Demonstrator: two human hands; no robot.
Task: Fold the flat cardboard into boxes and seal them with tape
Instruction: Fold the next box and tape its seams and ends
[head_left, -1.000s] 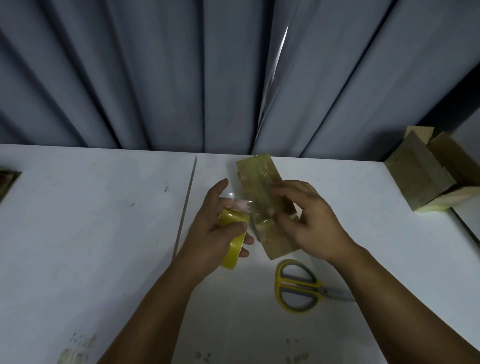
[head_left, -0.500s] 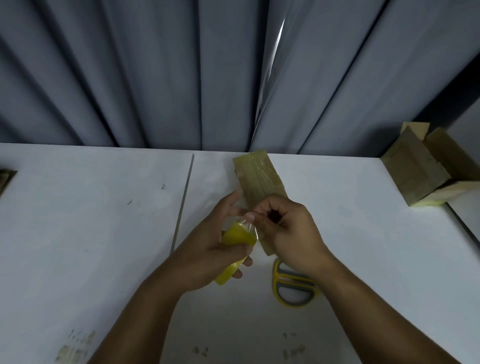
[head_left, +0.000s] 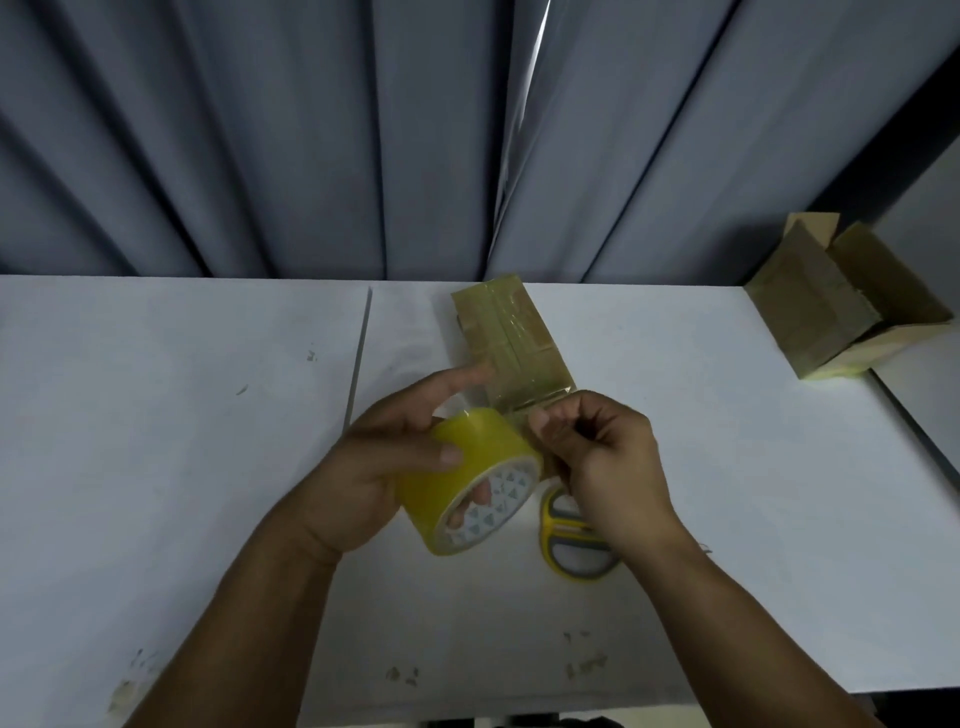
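A small brown cardboard box (head_left: 511, 340) lies on the white table (head_left: 156, 441), a strip of clear tape shining along its top. My left hand (head_left: 384, 467) grips a yellow tape roll (head_left: 470, 475) just in front of the box, thumb across the roll's outside, fingers through its core. My right hand (head_left: 597, 457) sits at the roll's right edge, its fingers curled and pinching the loose tape end (head_left: 524, 415) that runs up to the box's near end. Part of the box's near end is hidden behind both hands.
Yellow-handled scissors (head_left: 574, 545) lie on the table under my right wrist. More folded cardboard boxes (head_left: 826, 306) stand at the table's far right corner. Grey curtains (head_left: 311, 130) hang behind the table. A seam (head_left: 361, 353) runs across the tabletop left of the box.
The tape roll has turned so its printed core faces me and has come nearer. My right hand left the box top and now pinches the tape at the roll.
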